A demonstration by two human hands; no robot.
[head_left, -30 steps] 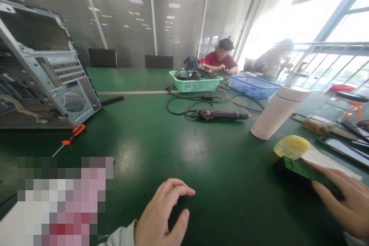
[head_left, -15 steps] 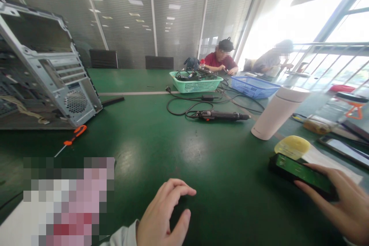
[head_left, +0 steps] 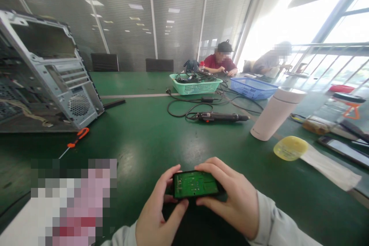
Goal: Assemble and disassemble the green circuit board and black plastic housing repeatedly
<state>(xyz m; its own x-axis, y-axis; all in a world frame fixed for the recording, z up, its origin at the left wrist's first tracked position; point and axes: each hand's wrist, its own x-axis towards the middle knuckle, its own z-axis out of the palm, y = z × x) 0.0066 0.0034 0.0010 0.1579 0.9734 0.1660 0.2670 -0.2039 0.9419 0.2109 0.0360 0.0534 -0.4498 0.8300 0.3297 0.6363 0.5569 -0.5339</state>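
Green surface (head_left: 150,134), glass wall (head_left: 178,19) behind. Items, as we find them: one green circuit board (head_left: 197,184) in dark housing (head_left: 174,187), held close before us; our left hand (head_left: 157,205), fingers gripping one end; our right hand (head_left: 238,194), fingers gripping the other; one opened computer case (head_left: 67,73); one electric screwdriver (head_left: 220,117) and one orange-handled screwdriver (head_left: 82,133), both unheld. Done, we judge: board bared, in hand; not yet apart: board and housing
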